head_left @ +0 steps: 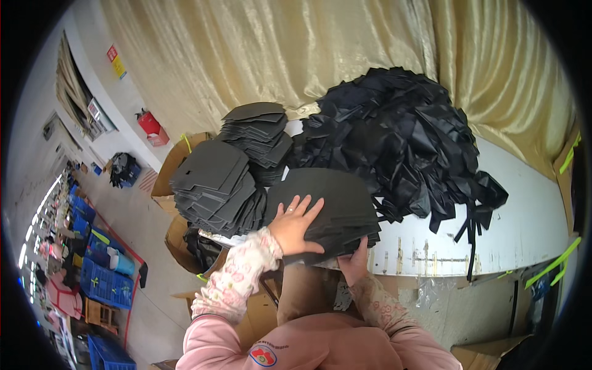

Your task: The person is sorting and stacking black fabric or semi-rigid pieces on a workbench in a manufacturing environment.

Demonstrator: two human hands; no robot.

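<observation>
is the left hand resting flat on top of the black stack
Yes, the left hand lies palm-down with fingers spread on top of the stack of black sheets.

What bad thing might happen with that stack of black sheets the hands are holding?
The stack of black sheets sits at the white table's edge, left hand flat on top, right hand underneath. It might slide off toward the floor. The neighbouring stacks look fanned and uneven, so a bump might topple them into the cardboard boxes.

Soft, even daylight — sharp centre, fisheye-bent, black-vignetted edges.
</observation>
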